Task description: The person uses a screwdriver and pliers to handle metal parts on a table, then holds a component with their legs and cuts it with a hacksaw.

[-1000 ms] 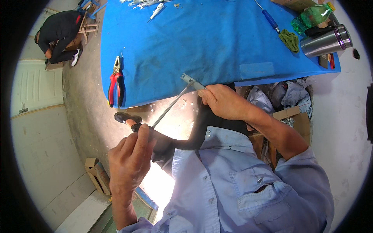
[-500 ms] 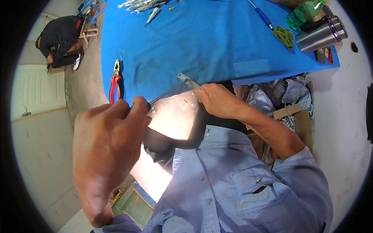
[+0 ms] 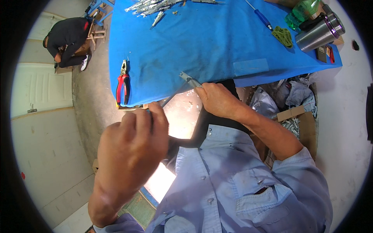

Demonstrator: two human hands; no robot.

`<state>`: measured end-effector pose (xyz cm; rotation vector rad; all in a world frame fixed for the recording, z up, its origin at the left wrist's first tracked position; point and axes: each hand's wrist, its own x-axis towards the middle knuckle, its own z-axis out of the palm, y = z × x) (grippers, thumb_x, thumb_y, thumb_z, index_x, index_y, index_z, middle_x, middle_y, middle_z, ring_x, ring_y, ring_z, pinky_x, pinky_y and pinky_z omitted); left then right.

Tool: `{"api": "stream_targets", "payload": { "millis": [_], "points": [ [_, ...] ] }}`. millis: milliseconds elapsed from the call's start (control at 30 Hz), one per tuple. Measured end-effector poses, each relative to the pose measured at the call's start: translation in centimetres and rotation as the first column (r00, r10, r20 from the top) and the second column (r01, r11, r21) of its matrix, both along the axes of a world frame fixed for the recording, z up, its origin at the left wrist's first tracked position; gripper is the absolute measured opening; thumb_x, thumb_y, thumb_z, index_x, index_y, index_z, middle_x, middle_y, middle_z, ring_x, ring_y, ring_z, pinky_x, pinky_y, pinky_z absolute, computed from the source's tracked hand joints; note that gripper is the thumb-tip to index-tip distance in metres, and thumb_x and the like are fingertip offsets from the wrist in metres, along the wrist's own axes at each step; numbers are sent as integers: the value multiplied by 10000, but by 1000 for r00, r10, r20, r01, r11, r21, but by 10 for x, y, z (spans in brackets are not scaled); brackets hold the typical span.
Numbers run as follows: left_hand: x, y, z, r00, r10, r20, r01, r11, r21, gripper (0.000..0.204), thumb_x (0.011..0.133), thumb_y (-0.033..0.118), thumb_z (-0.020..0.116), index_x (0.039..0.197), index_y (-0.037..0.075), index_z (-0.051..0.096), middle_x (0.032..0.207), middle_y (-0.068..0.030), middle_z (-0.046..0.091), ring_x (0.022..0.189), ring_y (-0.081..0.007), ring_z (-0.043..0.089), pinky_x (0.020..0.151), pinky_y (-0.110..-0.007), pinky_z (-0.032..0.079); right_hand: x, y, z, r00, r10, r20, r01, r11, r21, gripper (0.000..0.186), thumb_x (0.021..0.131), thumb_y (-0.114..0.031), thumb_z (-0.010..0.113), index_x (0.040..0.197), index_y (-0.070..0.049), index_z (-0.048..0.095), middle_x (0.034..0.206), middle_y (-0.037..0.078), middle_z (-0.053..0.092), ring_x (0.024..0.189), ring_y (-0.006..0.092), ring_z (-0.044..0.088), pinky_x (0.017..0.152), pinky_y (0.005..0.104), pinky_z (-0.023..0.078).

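Note:
My left hand [image 3: 132,151] grips a screwdriver, its handle mostly hidden by the fingers; the thin shaft [image 3: 169,99] runs up toward a small grey metal piece [image 3: 184,77]. My right hand [image 3: 217,99] holds that piece near the blue-covered table's front edge [image 3: 163,99]; whether the tip touches it is too blurred to tell. Red-and-black pliers [image 3: 124,83] lie on the cloth left of my hands.
At the back lie several grey parts [image 3: 151,7], a blue screwdriver [image 3: 262,19], a green rag [image 3: 283,37], a bottle [image 3: 299,15] and a steel flask [image 3: 316,35]. A crouched co-worker [image 3: 68,37] is at upper left; cardboard boxes [image 3: 309,132] stand right below the table.
Compared with a second ago, my left hand and screwdriver handle have risen closer to the camera, swinging left, then back slightly right. My right hand has stayed nearly in place, still gripping the piece.

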<state>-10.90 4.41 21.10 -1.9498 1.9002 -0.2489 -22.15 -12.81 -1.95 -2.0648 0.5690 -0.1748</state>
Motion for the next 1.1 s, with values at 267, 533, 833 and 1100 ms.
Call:
{"api": "stream_targets", "payload": {
  "millis": [267,533,833,1100],
  "points": [
    [21,40,-38,846,232,-481,-344,925,-159,354,899,115,850,1226,61,725,864,-90,716,702,-276,714,607,-419,551,-7,3,3,994,-99,50,88,980,179,450,1095,-304,604,890,86,692,768,322,664,677,459,678,662,546,528],
    [9,72,-83,744,283,-605,-491,846,-208,375,871,107,850,1228,74,739,915,-80,753,739,-258,734,616,-361,568,-10,0,21,992,-57,-114,124,636,762,309,1104,-300,615,968,-23,628,713,6,585,612,104,591,514,325,452],
    [-1,81,-95,641,317,-699,-598,777,-196,397,829,18,879,1198,41,736,970,-129,768,811,-270,771,712,-359,600,-6,12,12,988,-149,-48,134,646,751,283,1089,-264,602,1002,4,630,789,40,607,667,96,536,579,320,445],
    [-7,91,-106,620,300,-725,-619,755,-217,402,825,7,879,1197,28,731,978,-135,772,821,-259,772,716,-349,595,-2,19,-5,982,-186,39,122,773,623,336,1086,-274,598,947,30,631,754,26,547,716,114,489,641,367,436]
  ]
}}
